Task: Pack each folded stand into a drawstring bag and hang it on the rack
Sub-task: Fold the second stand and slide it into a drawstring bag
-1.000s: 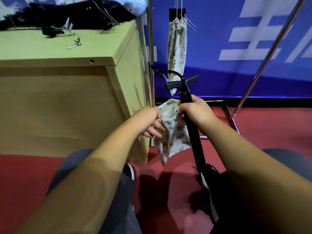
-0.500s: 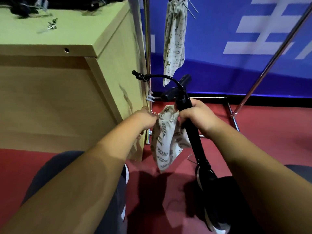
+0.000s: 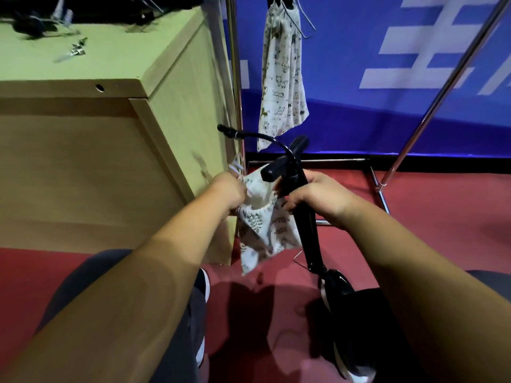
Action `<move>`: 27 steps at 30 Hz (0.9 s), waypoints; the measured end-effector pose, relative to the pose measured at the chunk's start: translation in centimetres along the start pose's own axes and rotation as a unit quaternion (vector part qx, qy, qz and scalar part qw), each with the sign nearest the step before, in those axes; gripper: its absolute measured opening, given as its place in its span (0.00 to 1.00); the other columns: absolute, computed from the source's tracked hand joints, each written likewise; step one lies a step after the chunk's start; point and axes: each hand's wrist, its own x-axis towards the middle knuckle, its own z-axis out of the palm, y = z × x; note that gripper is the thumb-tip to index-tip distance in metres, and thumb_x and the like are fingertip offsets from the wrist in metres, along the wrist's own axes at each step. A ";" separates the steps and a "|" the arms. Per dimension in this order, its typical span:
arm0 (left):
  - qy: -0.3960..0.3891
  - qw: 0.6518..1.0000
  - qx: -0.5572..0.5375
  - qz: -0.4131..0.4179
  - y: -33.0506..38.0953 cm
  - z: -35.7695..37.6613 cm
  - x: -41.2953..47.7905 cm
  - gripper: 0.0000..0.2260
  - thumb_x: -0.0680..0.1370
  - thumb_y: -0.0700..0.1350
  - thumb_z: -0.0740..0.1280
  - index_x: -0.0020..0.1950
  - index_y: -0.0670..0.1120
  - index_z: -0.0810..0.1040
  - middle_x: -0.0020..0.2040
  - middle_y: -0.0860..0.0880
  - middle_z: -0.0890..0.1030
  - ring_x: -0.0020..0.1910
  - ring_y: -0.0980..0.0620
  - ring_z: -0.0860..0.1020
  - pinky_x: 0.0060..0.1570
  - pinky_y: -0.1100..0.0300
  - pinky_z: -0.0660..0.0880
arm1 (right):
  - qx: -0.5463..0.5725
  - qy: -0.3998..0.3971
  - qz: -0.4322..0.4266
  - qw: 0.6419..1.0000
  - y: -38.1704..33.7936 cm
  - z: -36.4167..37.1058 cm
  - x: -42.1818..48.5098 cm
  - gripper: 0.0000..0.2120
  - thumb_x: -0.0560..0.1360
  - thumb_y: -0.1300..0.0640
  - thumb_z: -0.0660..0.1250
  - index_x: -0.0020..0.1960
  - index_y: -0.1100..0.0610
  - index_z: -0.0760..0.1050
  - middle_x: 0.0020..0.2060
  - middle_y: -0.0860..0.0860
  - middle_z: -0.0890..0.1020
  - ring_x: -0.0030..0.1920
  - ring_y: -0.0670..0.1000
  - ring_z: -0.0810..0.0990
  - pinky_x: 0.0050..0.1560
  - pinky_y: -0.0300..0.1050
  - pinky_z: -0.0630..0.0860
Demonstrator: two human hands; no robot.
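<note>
A black folded stand (image 3: 307, 222) stands upright between my knees, its curved neck and cross handle at the top. My right hand (image 3: 318, 196) grips its shaft just below the handle and also pinches the right edge of a white leaf-print drawstring bag (image 3: 262, 230). My left hand (image 3: 229, 190) holds the bag's mouth on the left side, near its cords. The bag hangs limp beside the stand, its mouth held open between my hands. Another printed bag (image 3: 282, 76) hangs from the rack by a wire hanger.
A wooden cabinet (image 3: 116, 139) stands to the left, with dark items and small metal clips (image 3: 76, 49) on top. The rack's chrome upright (image 3: 236, 87) and slanted bar (image 3: 442, 87) stand before a blue banner. The floor is red carpet (image 3: 431, 217). A black bag (image 3: 359, 322) lies by my right leg.
The view has tilted slightly. My hands have spread the bag's mouth wider beside the stand's handle; the stand stays upright in my right hand.
</note>
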 end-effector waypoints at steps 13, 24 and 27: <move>-0.001 0.923 -0.381 -0.054 0.2 -1.8 0.1 0.12 0.72 0.31 0.60 0.50 0.38 0.80 0.49 0.38 0.85 0.50 0.37 0.86 0.59 0.34 0.81 | -0.118 0.029 0.094 0.988 1.3 -0.4 -0.6 0.15 0.70 0.79 0.67 0.48 0.62 0.82 0.44 0.56 0.85 0.34 0.43 0.82 0.31 0.31 0.75; 0.084 0.909 -0.407 0.029 0.4 -2.8 -0.1 0.15 0.82 0.38 0.62 0.62 0.47 0.84 0.53 0.46 0.89 0.53 0.44 0.87 0.57 0.46 0.84 | -0.214 0.063 0.144 0.964 2.1 -0.8 0.7 0.14 0.75 0.73 0.61 0.42 0.58 0.80 0.26 0.47 0.84 0.37 0.54 0.85 0.47 0.47 0.84; 0.092 0.950 -0.286 0.084 0.4 -2.5 -0.6 0.13 0.82 0.44 0.63 0.56 0.59 0.85 0.51 0.50 0.89 0.48 0.47 0.86 0.47 0.50 0.83 | -0.255 0.049 0.137 0.956 1.2 -0.4 0.4 0.15 0.73 0.73 0.62 0.44 0.56 0.81 0.22 0.45 0.80 0.29 0.49 0.78 0.31 0.35 0.75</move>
